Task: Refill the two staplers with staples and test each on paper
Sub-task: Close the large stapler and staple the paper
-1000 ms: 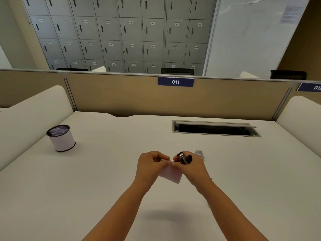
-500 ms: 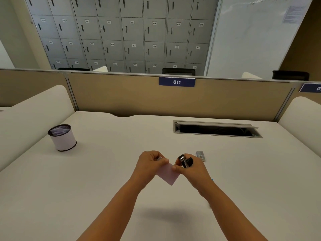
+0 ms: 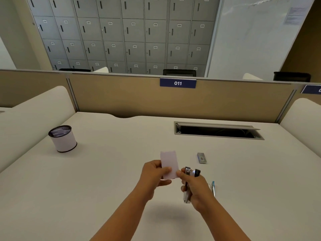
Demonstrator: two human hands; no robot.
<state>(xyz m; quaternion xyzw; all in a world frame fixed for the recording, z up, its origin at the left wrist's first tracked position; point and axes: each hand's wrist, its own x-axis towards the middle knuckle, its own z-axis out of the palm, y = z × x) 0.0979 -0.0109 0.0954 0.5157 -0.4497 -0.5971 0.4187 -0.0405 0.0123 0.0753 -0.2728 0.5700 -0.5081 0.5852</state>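
Pinching the paper [image 3: 169,164] upright above the desk [image 3: 104,171], the left hand [image 3: 154,176] met the right hand [image 3: 196,186]. The right gripped a stapler [image 3: 188,181]; a staple box [image 3: 201,157] lay beyond.

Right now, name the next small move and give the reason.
Probably slide the paper slip's lower edge into the mouth of the stapler. The left hand pinches the slip upright; the right hand grips the stapler beside it, with the slip not yet between its jaws.
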